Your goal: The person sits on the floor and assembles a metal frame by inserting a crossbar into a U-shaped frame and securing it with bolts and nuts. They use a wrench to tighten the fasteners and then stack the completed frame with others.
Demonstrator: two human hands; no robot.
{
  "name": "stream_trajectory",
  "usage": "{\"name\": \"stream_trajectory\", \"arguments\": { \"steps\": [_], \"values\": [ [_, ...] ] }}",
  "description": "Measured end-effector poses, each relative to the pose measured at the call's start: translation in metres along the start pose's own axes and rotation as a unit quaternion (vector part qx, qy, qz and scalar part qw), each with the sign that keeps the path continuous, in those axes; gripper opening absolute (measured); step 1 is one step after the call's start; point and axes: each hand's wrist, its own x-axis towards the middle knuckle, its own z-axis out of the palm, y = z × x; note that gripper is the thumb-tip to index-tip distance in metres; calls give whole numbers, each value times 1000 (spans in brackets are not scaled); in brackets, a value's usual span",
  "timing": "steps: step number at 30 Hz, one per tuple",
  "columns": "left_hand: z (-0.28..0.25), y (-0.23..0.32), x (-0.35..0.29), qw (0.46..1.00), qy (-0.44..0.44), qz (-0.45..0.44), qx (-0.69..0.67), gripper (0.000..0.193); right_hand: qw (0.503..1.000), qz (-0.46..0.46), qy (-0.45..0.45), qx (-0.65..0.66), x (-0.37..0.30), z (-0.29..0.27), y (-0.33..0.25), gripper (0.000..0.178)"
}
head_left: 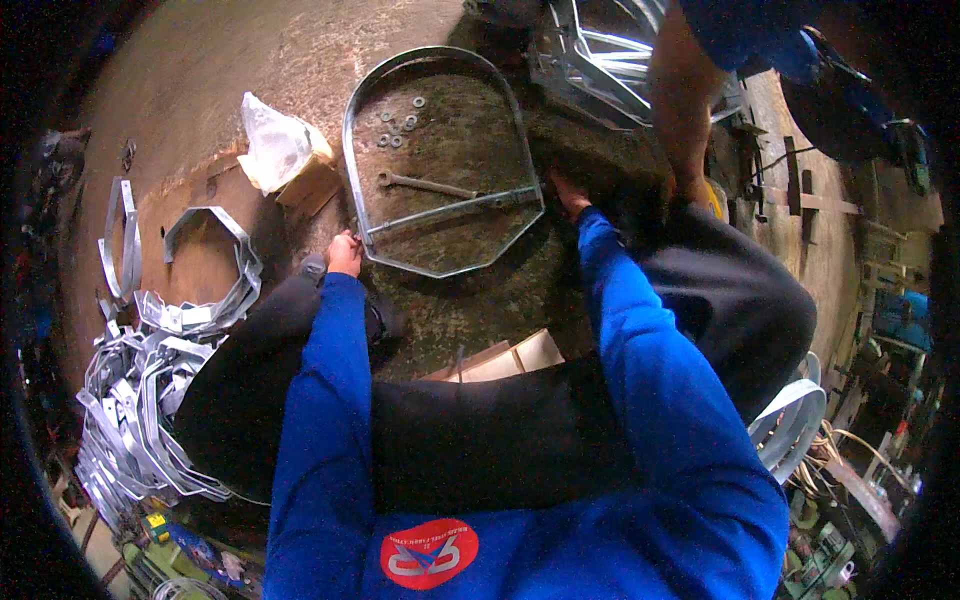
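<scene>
Frame (437, 274) lies between left hand (344, 256) and right hand (570, 197), hands well apart, grips impossible to tell.

Place: a metal workshop, judging by its stock and tools.
Floor (230, 60): bare, stained and worn, strewn with parts.
Strap frame (349, 140): a rounded grey metal loop with a straight bar across.
Spanner (435, 187): lying within the loop's outline, near a scatter of small ring-shaped hardware (409, 123).
Left heap (140, 420): many bent metal strips, tangled together.
Far-right stack (600, 68): more shiny metalwork.
Right-hand clutter (870, 490): perhaps cable and machine parts, though the dim rim blurs them.
</scene>
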Motion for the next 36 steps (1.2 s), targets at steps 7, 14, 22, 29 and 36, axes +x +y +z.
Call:
{"name": "stream_trajectory", "arguments": {
  "steps": [7, 14, 22, 29, 36],
  "values": [
    [30, 0, -25, 984, 102, -45, 141, 26, 1000, 18, -5, 17, -10, 1, 5, 55],
    [25, 7, -21, 992, -17, -68, 102, 11, 999, 31, -10, 39, -14, 5, 11, 56],
    [29, -4, -22, 991, -7, -46, 129, 21, 998, 42, -13, 53, -15, 13, 7, 58],
    [-50, 32, 18, 974, -98, 93, 181, 26, 996, 7, -41, 79, -8, 35, -44, 59],
    [69, -3, -59, 981, 106, -73, 147, 19, 996, 67, -24, 48, -20, 10, 19, 60]
  ]
}}
